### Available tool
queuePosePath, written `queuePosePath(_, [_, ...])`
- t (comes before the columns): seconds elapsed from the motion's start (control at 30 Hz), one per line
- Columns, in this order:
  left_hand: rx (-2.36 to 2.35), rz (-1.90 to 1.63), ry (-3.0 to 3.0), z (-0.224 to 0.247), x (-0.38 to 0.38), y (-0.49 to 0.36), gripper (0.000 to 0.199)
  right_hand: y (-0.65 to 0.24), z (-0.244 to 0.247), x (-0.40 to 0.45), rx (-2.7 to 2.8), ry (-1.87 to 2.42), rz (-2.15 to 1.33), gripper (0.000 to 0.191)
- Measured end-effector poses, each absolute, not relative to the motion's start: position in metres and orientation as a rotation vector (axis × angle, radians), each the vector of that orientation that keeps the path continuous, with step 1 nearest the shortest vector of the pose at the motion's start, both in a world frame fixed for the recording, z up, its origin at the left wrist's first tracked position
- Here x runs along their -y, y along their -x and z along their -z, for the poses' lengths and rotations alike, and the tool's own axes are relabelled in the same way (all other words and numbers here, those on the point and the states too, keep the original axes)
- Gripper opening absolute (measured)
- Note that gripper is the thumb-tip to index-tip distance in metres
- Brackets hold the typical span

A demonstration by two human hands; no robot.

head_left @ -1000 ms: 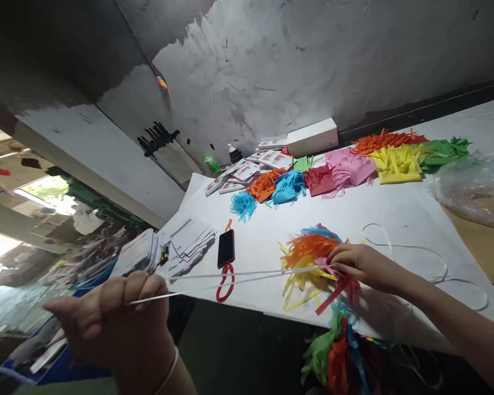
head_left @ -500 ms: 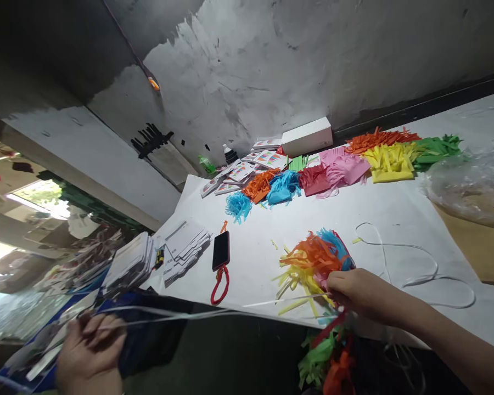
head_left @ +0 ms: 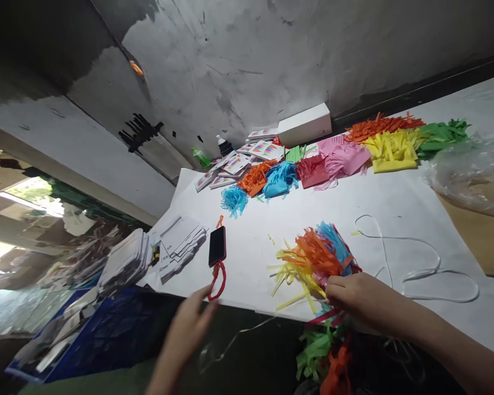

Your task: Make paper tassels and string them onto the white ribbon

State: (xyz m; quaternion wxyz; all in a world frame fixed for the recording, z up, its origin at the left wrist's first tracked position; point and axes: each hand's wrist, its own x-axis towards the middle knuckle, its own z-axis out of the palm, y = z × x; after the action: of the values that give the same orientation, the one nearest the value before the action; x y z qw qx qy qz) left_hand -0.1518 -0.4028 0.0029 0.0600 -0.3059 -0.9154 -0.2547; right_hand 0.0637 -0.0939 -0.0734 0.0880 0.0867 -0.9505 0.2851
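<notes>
My right hand (head_left: 348, 293) is closed on a bunch of fringed paper tassels at the table's front edge. Orange (head_left: 315, 253), blue and yellow (head_left: 298, 274) strips fan out on the table beside it, while green (head_left: 313, 351) and red ones hang below the edge. My left hand (head_left: 193, 321) is near the red strap (head_left: 218, 282) of a black phone (head_left: 217, 246), its fingers apart and somewhat blurred. A thin white string (head_left: 241, 332) dangles between the hands under the table edge. More white cord (head_left: 426, 238) lies looped on the table to the right.
Fringed paper bundles in blue (head_left: 280, 180), pink (head_left: 346, 159), yellow (head_left: 395, 151) and other colours line the back, near a white box (head_left: 304, 126). Printed cards (head_left: 236, 163) and paper stacks (head_left: 181, 241) lie leftward. A blue crate (head_left: 94, 340) stands lower left; clear plastic (head_left: 473, 170) lies right.
My left hand has moved right, from over the crate toward the phone strap, and let go of the white string, which now hangs slack. My right hand stays on the tassels. The view has shifted slightly.
</notes>
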Motion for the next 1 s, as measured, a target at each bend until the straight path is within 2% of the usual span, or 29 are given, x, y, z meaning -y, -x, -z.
queuePosePath(0.1, [2.71, 1.091, 1.654, 0.046, 0.332, 0.095, 0.069, -0.061, 0.071, 0.1, 2.76, -0.275, -0.88, 0.02])
queuePosePath(0.13, [2.63, 1.217, 1.838, 0.057, 0.311, 0.077, 0.07, -0.061, 0.069, 0.1, 2.728, -0.264, -0.905, 0.018])
queuePosePath(0.2, [2.572, 1.362, 1.875, 0.068, 0.278, 0.055, 0.049, -0.066, 0.067, 0.097, 2.645, -0.2, -0.965, 0.015])
queuePosePath(0.27, [2.574, 1.422, 1.808, 0.067, 0.259, 0.05, 0.033, -0.08, 0.065, 0.088, 2.541, -0.082, -1.009, 0.02])
queuePosePath(0.4, [2.602, 1.553, 1.595, 0.058, 0.256, 0.072, 0.022, -0.129, 0.076, 0.068, 2.479, 0.05, -1.012, 0.031])
queuePosePath(0.5, [2.612, 1.674, 1.367, 0.059, 0.268, 0.085, 0.022, -0.165, 0.095, 0.064, 2.648, 0.096, -1.074, 0.04])
queuePosePath(0.6, [2.556, 1.962, 1.036, 0.062, 0.277, 0.092, 0.024, -0.187, 0.108, 0.065, 2.641, 0.24, -1.209, 0.015])
queuePosePath(0.73, [2.29, 2.519, 0.418, 0.057, 0.278, 0.1, 0.034, -0.205, 0.096, 0.055, 2.471, 0.527, -1.377, 0.033])
queuePosePath(0.87, [2.297, 2.582, 0.24, 0.048, 0.281, 0.099, 0.041, -0.219, 0.069, 0.034, 2.255, 0.709, -1.487, 0.042])
queuePosePath(1.0, [2.319, 2.482, 0.392, 0.039, 0.288, 0.095, 0.034, -0.223, 0.041, 0.018, 2.217, 0.69, -1.401, 0.045])
